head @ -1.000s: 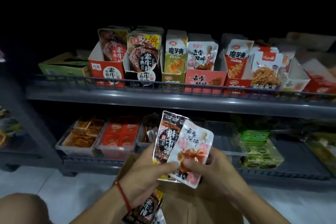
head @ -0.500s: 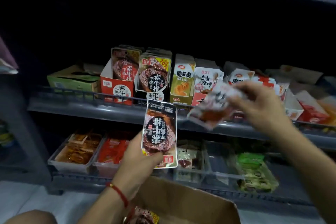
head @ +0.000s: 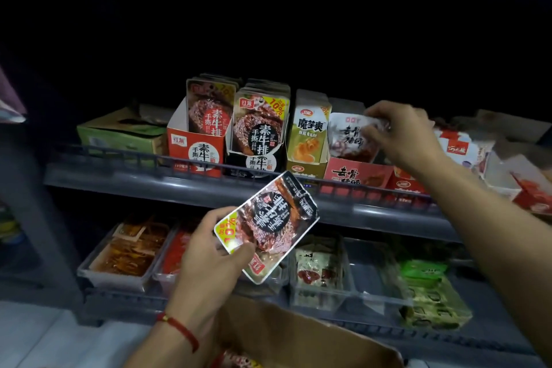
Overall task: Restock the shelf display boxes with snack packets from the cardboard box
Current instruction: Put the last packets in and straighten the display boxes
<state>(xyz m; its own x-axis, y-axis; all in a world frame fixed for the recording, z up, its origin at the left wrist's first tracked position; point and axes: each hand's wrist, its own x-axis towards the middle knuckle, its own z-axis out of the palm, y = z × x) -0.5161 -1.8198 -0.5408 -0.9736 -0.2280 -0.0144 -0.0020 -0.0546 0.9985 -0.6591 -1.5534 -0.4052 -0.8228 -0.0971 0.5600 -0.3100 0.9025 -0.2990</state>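
The right hand (head: 400, 131) pinches a white packet (head: 349, 137) by its top edge, seating it in the red display box (head: 357, 175). The left hand (head: 209, 254) grips a dark packet (head: 268, 218) below the shelf rail (head: 328, 188), above the cardboard box (head: 298, 334). Packets appear light, limp and slick, best held by the sealed edges; neighbouring boxes crowd the slot.

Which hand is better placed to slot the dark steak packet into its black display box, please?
Left: the left hand already holds the dark steak packet just below the black display box; the right hand is busy.

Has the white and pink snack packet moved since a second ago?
Yes. The white and pink snack packet went up from beside the dark packet into the red display box.
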